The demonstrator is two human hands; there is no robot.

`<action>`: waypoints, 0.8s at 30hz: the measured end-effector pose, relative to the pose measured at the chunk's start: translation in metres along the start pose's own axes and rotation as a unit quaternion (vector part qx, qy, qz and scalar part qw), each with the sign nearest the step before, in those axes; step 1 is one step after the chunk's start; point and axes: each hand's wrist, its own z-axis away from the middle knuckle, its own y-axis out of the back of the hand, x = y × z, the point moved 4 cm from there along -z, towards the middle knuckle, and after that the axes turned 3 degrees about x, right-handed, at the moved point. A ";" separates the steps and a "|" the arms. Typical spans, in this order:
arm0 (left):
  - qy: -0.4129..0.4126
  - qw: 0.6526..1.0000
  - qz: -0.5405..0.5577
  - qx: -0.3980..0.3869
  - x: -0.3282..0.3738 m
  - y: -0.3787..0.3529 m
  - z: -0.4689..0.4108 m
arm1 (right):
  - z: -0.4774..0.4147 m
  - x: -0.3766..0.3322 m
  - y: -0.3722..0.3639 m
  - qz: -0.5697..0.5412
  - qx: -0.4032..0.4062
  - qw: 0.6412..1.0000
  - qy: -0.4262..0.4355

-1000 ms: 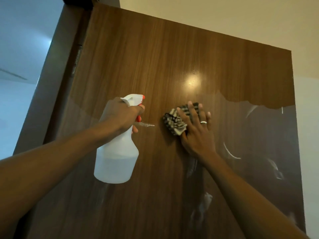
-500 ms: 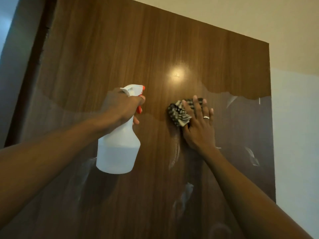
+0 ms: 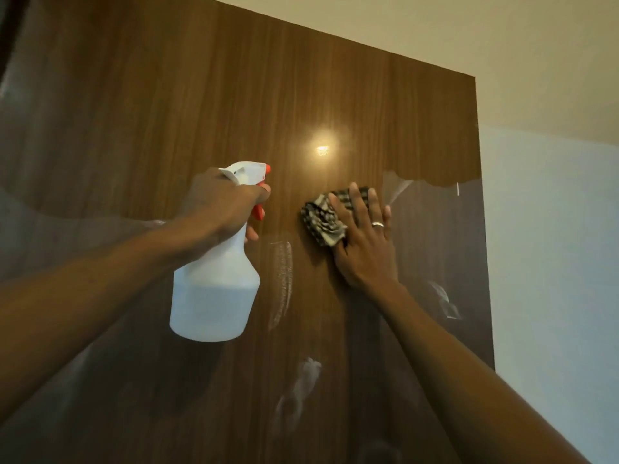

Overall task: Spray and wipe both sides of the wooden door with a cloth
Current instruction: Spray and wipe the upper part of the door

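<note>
We are facing the wooden door (image 3: pixel 234 95), which is filling most of the view. Our left hand (image 3: pixel 217 202) is wrapping its fingers around the neck of the white spray bottle (image 3: pixel 214 289), with one finger curling over the orange trigger (image 3: pixel 258 212). At 3 o'clock from the nozzle, our right hand (image 3: pixel 363 242) is pressing the striped cloth (image 3: pixel 321 221) flat against the door with straight, spread fingers. A wet streak (image 3: pixel 281 283) is shining at 7 o'clock from the cloth.
</note>
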 end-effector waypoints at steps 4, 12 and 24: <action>-0.007 1.000 -0.007 0.012 0.013 -0.023 0.003 | -0.023 0.086 0.012 -0.008 -0.013 0.993 -0.120; 0.010 0.999 -0.014 0.036 0.037 -0.074 0.005 | -0.045 0.086 0.012 -0.010 0.021 0.999 0.021; 0.024 0.999 -0.004 0.046 0.057 -0.136 0.036 | -0.070 0.225 0.033 -0.028 0.015 0.982 -0.184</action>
